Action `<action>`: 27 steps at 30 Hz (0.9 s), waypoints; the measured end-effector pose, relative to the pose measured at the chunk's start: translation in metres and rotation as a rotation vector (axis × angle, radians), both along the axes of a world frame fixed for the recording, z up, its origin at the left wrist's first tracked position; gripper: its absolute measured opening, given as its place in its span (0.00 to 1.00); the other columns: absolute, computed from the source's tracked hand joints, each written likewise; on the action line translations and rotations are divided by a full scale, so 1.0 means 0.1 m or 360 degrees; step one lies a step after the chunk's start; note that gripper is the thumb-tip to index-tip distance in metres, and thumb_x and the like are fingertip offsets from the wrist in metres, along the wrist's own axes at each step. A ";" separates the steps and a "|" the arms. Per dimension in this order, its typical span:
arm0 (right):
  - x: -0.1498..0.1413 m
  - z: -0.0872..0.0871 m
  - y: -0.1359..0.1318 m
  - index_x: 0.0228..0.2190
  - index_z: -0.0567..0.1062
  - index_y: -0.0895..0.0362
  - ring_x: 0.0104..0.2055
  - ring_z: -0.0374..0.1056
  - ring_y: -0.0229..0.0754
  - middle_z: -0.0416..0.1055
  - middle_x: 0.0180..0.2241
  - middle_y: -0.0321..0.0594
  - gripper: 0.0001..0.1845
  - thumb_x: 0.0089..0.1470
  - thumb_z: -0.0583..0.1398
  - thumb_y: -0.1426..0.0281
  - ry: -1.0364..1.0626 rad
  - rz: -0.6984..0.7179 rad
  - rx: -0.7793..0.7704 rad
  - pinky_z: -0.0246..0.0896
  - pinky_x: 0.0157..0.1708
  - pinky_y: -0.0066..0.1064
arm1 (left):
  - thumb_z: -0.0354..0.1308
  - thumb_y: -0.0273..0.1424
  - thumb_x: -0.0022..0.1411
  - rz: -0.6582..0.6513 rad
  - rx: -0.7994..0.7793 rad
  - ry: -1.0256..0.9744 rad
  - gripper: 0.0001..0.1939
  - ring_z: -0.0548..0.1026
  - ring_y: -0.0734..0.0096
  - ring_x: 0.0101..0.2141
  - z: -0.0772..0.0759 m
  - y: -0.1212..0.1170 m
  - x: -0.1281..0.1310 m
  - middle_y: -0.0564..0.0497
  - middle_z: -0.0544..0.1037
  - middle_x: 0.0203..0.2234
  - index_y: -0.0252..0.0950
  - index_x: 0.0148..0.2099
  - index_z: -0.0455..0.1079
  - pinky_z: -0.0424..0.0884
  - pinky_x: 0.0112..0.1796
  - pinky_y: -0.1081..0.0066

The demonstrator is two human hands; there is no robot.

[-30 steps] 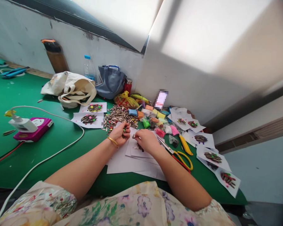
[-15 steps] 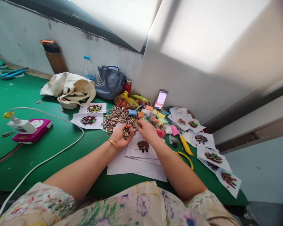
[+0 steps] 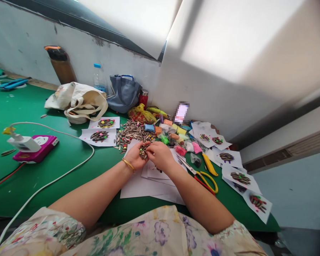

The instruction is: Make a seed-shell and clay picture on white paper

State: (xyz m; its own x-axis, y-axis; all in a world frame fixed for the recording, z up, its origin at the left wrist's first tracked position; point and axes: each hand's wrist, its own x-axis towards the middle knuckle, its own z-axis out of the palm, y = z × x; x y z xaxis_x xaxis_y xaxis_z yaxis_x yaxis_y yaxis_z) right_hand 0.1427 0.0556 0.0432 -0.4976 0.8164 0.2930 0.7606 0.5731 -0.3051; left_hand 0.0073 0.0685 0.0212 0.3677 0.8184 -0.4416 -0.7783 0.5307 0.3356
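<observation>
My left hand [image 3: 135,155], with a gold bangle on its wrist, is cupped palm up around a small heap of striped sunflower seeds [image 3: 143,152] with a few coloured bits among them. Bent over that heap, my right hand [image 3: 160,155] has its fingertips pinched at the seeds; whether a single seed is between them is hidden. Under both hands lie stacked white paper sheets [image 3: 138,186]. The dark clay figure on the top sheet is mostly covered by my right hand. A large pile of sunflower seeds [image 3: 133,133] spreads just beyond my left hand.
Scissors [image 3: 206,181] with yellow and red handles and a yellow utility knife [image 3: 210,164] lie right of my right forearm. Packs of coloured clay [image 3: 181,131] sit behind. Finished seed pictures [image 3: 240,177] line the right edge. A white cable [image 3: 69,169] crosses the left side.
My right hand has moved left and down from above the paper to the seeds in my left palm. The green clay pack and the scissors now show more.
</observation>
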 end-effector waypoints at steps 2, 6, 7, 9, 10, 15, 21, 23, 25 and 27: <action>0.01 0.02 0.01 0.32 0.77 0.55 0.41 0.64 0.43 0.71 0.35 0.41 0.09 0.57 0.56 0.71 0.0082 -0.0053 0.0000 0.57 0.43 0.32 | 0.45 0.32 0.69 -0.0006 0.0002 0.0018 0.14 0.75 0.72 0.22 -0.01 0.00 0.00 0.49 0.75 0.23 0.32 0.35 0.69 0.73 0.21 0.75; 0.09 0.07 0.06 0.30 0.74 0.56 0.37 0.63 0.40 0.69 0.31 0.38 0.10 0.57 0.53 0.71 0.0329 -0.0174 -0.0068 0.57 0.38 0.30 | 0.48 0.32 0.69 -0.0127 0.0001 0.0067 0.12 0.71 0.78 0.20 0.00 -0.03 0.00 0.51 0.71 0.23 0.33 0.35 0.66 0.63 0.14 0.83; 0.12 0.08 0.09 0.29 0.73 0.56 0.36 0.63 0.40 0.68 0.30 0.37 0.10 0.57 0.52 0.71 0.0369 -0.0201 -0.0094 0.56 0.37 0.30 | 0.50 0.32 0.68 -0.0179 0.0003 0.0069 0.11 0.69 0.80 0.18 0.01 -0.04 0.00 0.52 0.69 0.23 0.33 0.34 0.66 0.58 0.12 0.85; 0.17 0.08 0.13 0.28 0.72 0.56 0.35 0.63 0.39 0.68 0.29 0.36 0.10 0.56 0.52 0.71 0.0402 -0.0234 -0.0154 0.56 0.35 0.29 | 0.53 0.32 0.67 -0.0272 0.0054 0.0123 0.09 0.65 0.82 0.16 0.04 -0.08 0.00 0.54 0.66 0.22 0.32 0.34 0.65 0.50 0.10 0.87; 0.19 0.08 0.16 0.28 0.72 0.56 0.35 0.63 0.39 0.68 0.29 0.36 0.09 0.55 0.53 0.71 0.0408 -0.0241 -0.0186 0.56 0.35 0.29 | 0.55 0.32 0.66 -0.0302 0.0114 0.0198 0.09 0.63 0.84 0.16 0.05 -0.10 0.01 0.54 0.65 0.22 0.33 0.34 0.65 0.49 0.10 0.87; 0.24 0.04 0.17 0.30 0.73 0.56 0.35 0.65 0.39 0.71 0.30 0.36 0.08 0.55 0.54 0.68 0.0526 -0.0210 -0.0340 0.58 0.35 0.29 | 0.62 0.31 0.59 -0.0357 0.0468 0.0589 0.10 0.59 0.86 0.15 0.08 -0.17 0.06 0.56 0.63 0.22 0.33 0.32 0.64 0.44 0.12 0.88; 0.24 -0.01 0.00 0.37 0.73 0.56 0.33 0.67 0.38 0.73 0.32 0.35 0.11 0.55 0.57 0.62 0.0874 -0.0204 -0.0400 0.62 0.35 0.29 | 0.63 0.30 0.57 -0.0218 0.0476 0.0633 0.11 0.57 0.86 0.15 0.04 -0.13 0.06 0.57 0.62 0.21 0.34 0.30 0.63 0.43 0.12 0.86; 0.26 -0.03 -0.05 0.38 0.75 0.55 0.33 0.67 0.38 0.74 0.32 0.36 0.12 0.53 0.60 0.63 0.0861 -0.0178 -0.0403 0.62 0.36 0.29 | 0.64 0.30 0.56 -0.0223 0.0484 0.0643 0.11 0.57 0.85 0.15 0.04 -0.13 0.05 0.58 0.62 0.20 0.34 0.30 0.63 0.43 0.12 0.86; 0.30 -0.05 -0.08 0.37 0.76 0.55 0.35 0.68 0.39 0.75 0.34 0.37 0.11 0.52 0.60 0.64 0.0883 -0.0209 -0.0394 0.63 0.38 0.30 | 0.64 0.30 0.55 -0.0293 0.0512 0.0658 0.11 0.57 0.85 0.15 0.04 -0.14 0.05 0.57 0.63 0.20 0.34 0.29 0.63 0.43 0.12 0.85; 0.36 -0.08 -0.10 0.36 0.78 0.55 0.37 0.69 0.40 0.76 0.35 0.39 0.11 0.53 0.59 0.65 0.0950 -0.0264 -0.0404 0.64 0.39 0.31 | 0.65 0.31 0.55 -0.0381 0.0547 0.0691 0.11 0.56 0.85 0.15 0.03 -0.15 0.06 0.57 0.63 0.20 0.34 0.30 0.64 0.43 0.13 0.85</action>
